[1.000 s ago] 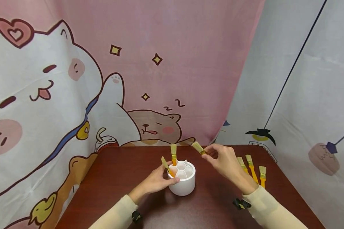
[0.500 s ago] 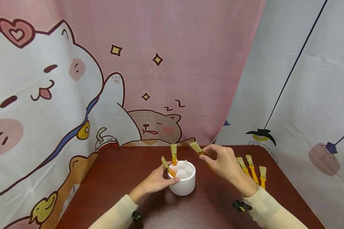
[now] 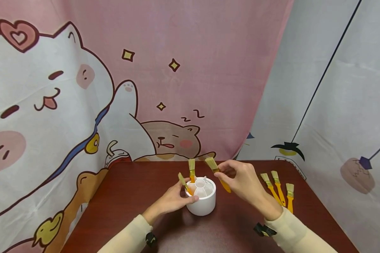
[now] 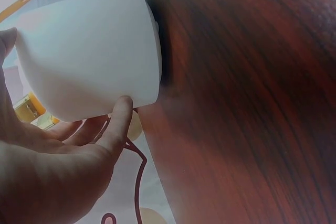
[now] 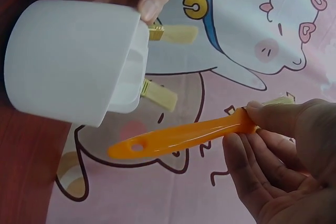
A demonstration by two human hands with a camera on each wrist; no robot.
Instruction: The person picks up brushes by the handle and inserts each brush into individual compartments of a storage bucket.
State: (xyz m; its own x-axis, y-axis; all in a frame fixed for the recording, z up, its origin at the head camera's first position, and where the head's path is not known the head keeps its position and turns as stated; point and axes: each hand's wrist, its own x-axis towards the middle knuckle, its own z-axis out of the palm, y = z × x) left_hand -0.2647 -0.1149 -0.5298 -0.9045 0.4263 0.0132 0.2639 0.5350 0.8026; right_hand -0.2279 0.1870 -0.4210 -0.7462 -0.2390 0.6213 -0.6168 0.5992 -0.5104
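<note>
A white round holder (image 3: 201, 206) with inner compartments stands on the table, and two paintbrushes lean in its left and back compartments. My left hand (image 3: 173, 200) grips its left side, thumb at the front of the rim; the left wrist view shows fingers around the white wall (image 4: 89, 56). Right of the holder, my right hand (image 3: 242, 181) pinches a third paintbrush (image 3: 225, 185) just below its metal band. Its bristles point up and left, and its orange handle (image 5: 178, 139) slants down, the holed end facing the holder in the right wrist view.
Several more orange-handled paintbrushes (image 3: 278, 188) lie on the dark red-brown table (image 3: 130, 186), right of my right hand. Behind the table hangs a printed cartoon cloth (image 3: 228, 88).
My right hand has moved left toward the holder with its paintbrush, and the brush has turned so more of the handle shows below the fingers. My left hand and the holder stay put.
</note>
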